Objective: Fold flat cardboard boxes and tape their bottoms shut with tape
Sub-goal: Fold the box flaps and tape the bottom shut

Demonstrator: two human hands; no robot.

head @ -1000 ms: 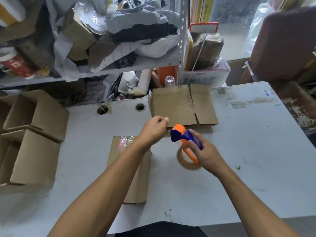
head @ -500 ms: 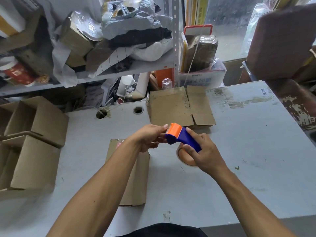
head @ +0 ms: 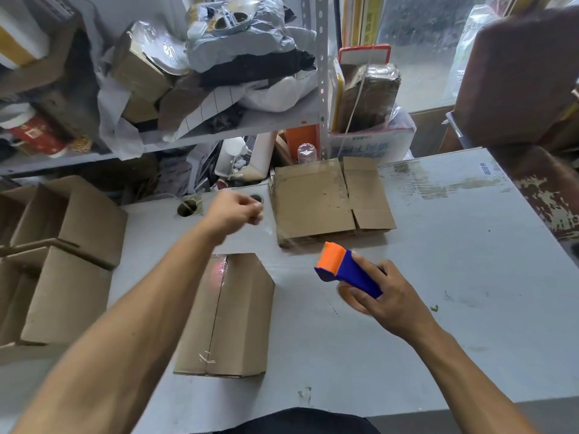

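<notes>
Right hand [head: 391,300] gripped the tape dispenser [head: 346,269] mid-table, left hand [head: 233,211] curled, seemingly pinching drawn-out tape toward the far edge, folded box [head: 225,314] near the front edge; best kept taut, centred over the seam, then pressed down.

The left hand [head: 234,213] is hovering above the far part of the table, forearm reaching forward from the near left corner, its fingers curling together as if pinching, though blur hides what they hold. The right hand [head: 387,297] is gripping the tape dispenser [head: 346,270], forearm stretching in from the near right edge.
</notes>
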